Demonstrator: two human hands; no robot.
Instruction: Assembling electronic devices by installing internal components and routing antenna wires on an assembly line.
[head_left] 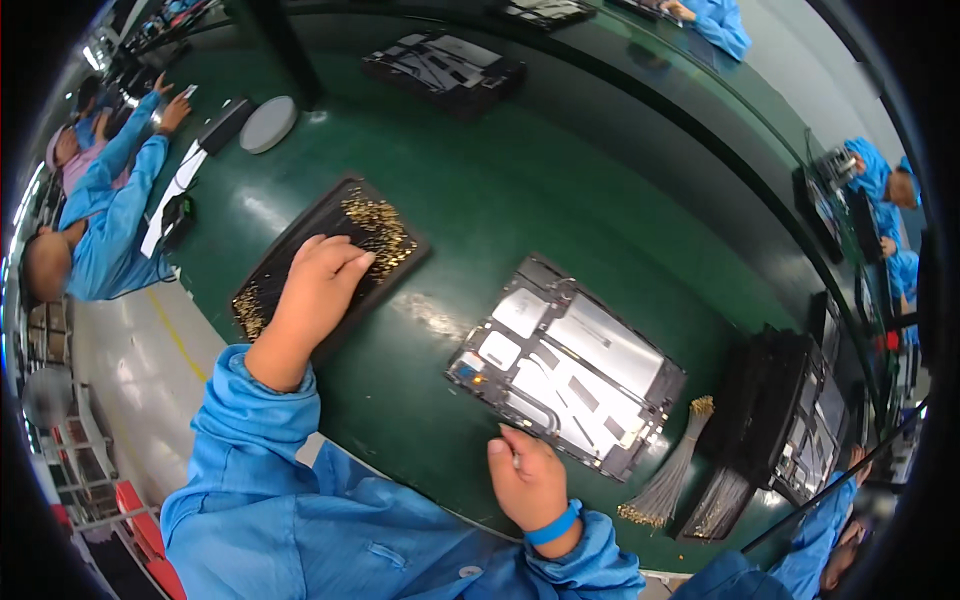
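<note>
My left hand point(322, 285) reaches into a black tray point(285, 245), its fingers bent and drawn together beside a pile of small gold-coloured metal pieces point(382, 232). Whatever its fingertips grip is hidden. More gold pieces lie at the tray's near left end. My right hand point(530, 482), with a blue band at the wrist, is closed just in front of a flat device assembly point(600, 345). A tiny pale bit shows between its thumb and fingers, too small to name. The assembly has silver panels in a black frame and lies at an angle on the green table.
Right of the assembly lies a bundle of thin grey cables point(672, 465) with gold ends. Beyond it are a narrow box of cables point(718, 503) and stacked black trays point(765, 400). A round grey lid point(268, 125) and another assembly point(445, 70) sit farther back. Co-workers in blue sit around.
</note>
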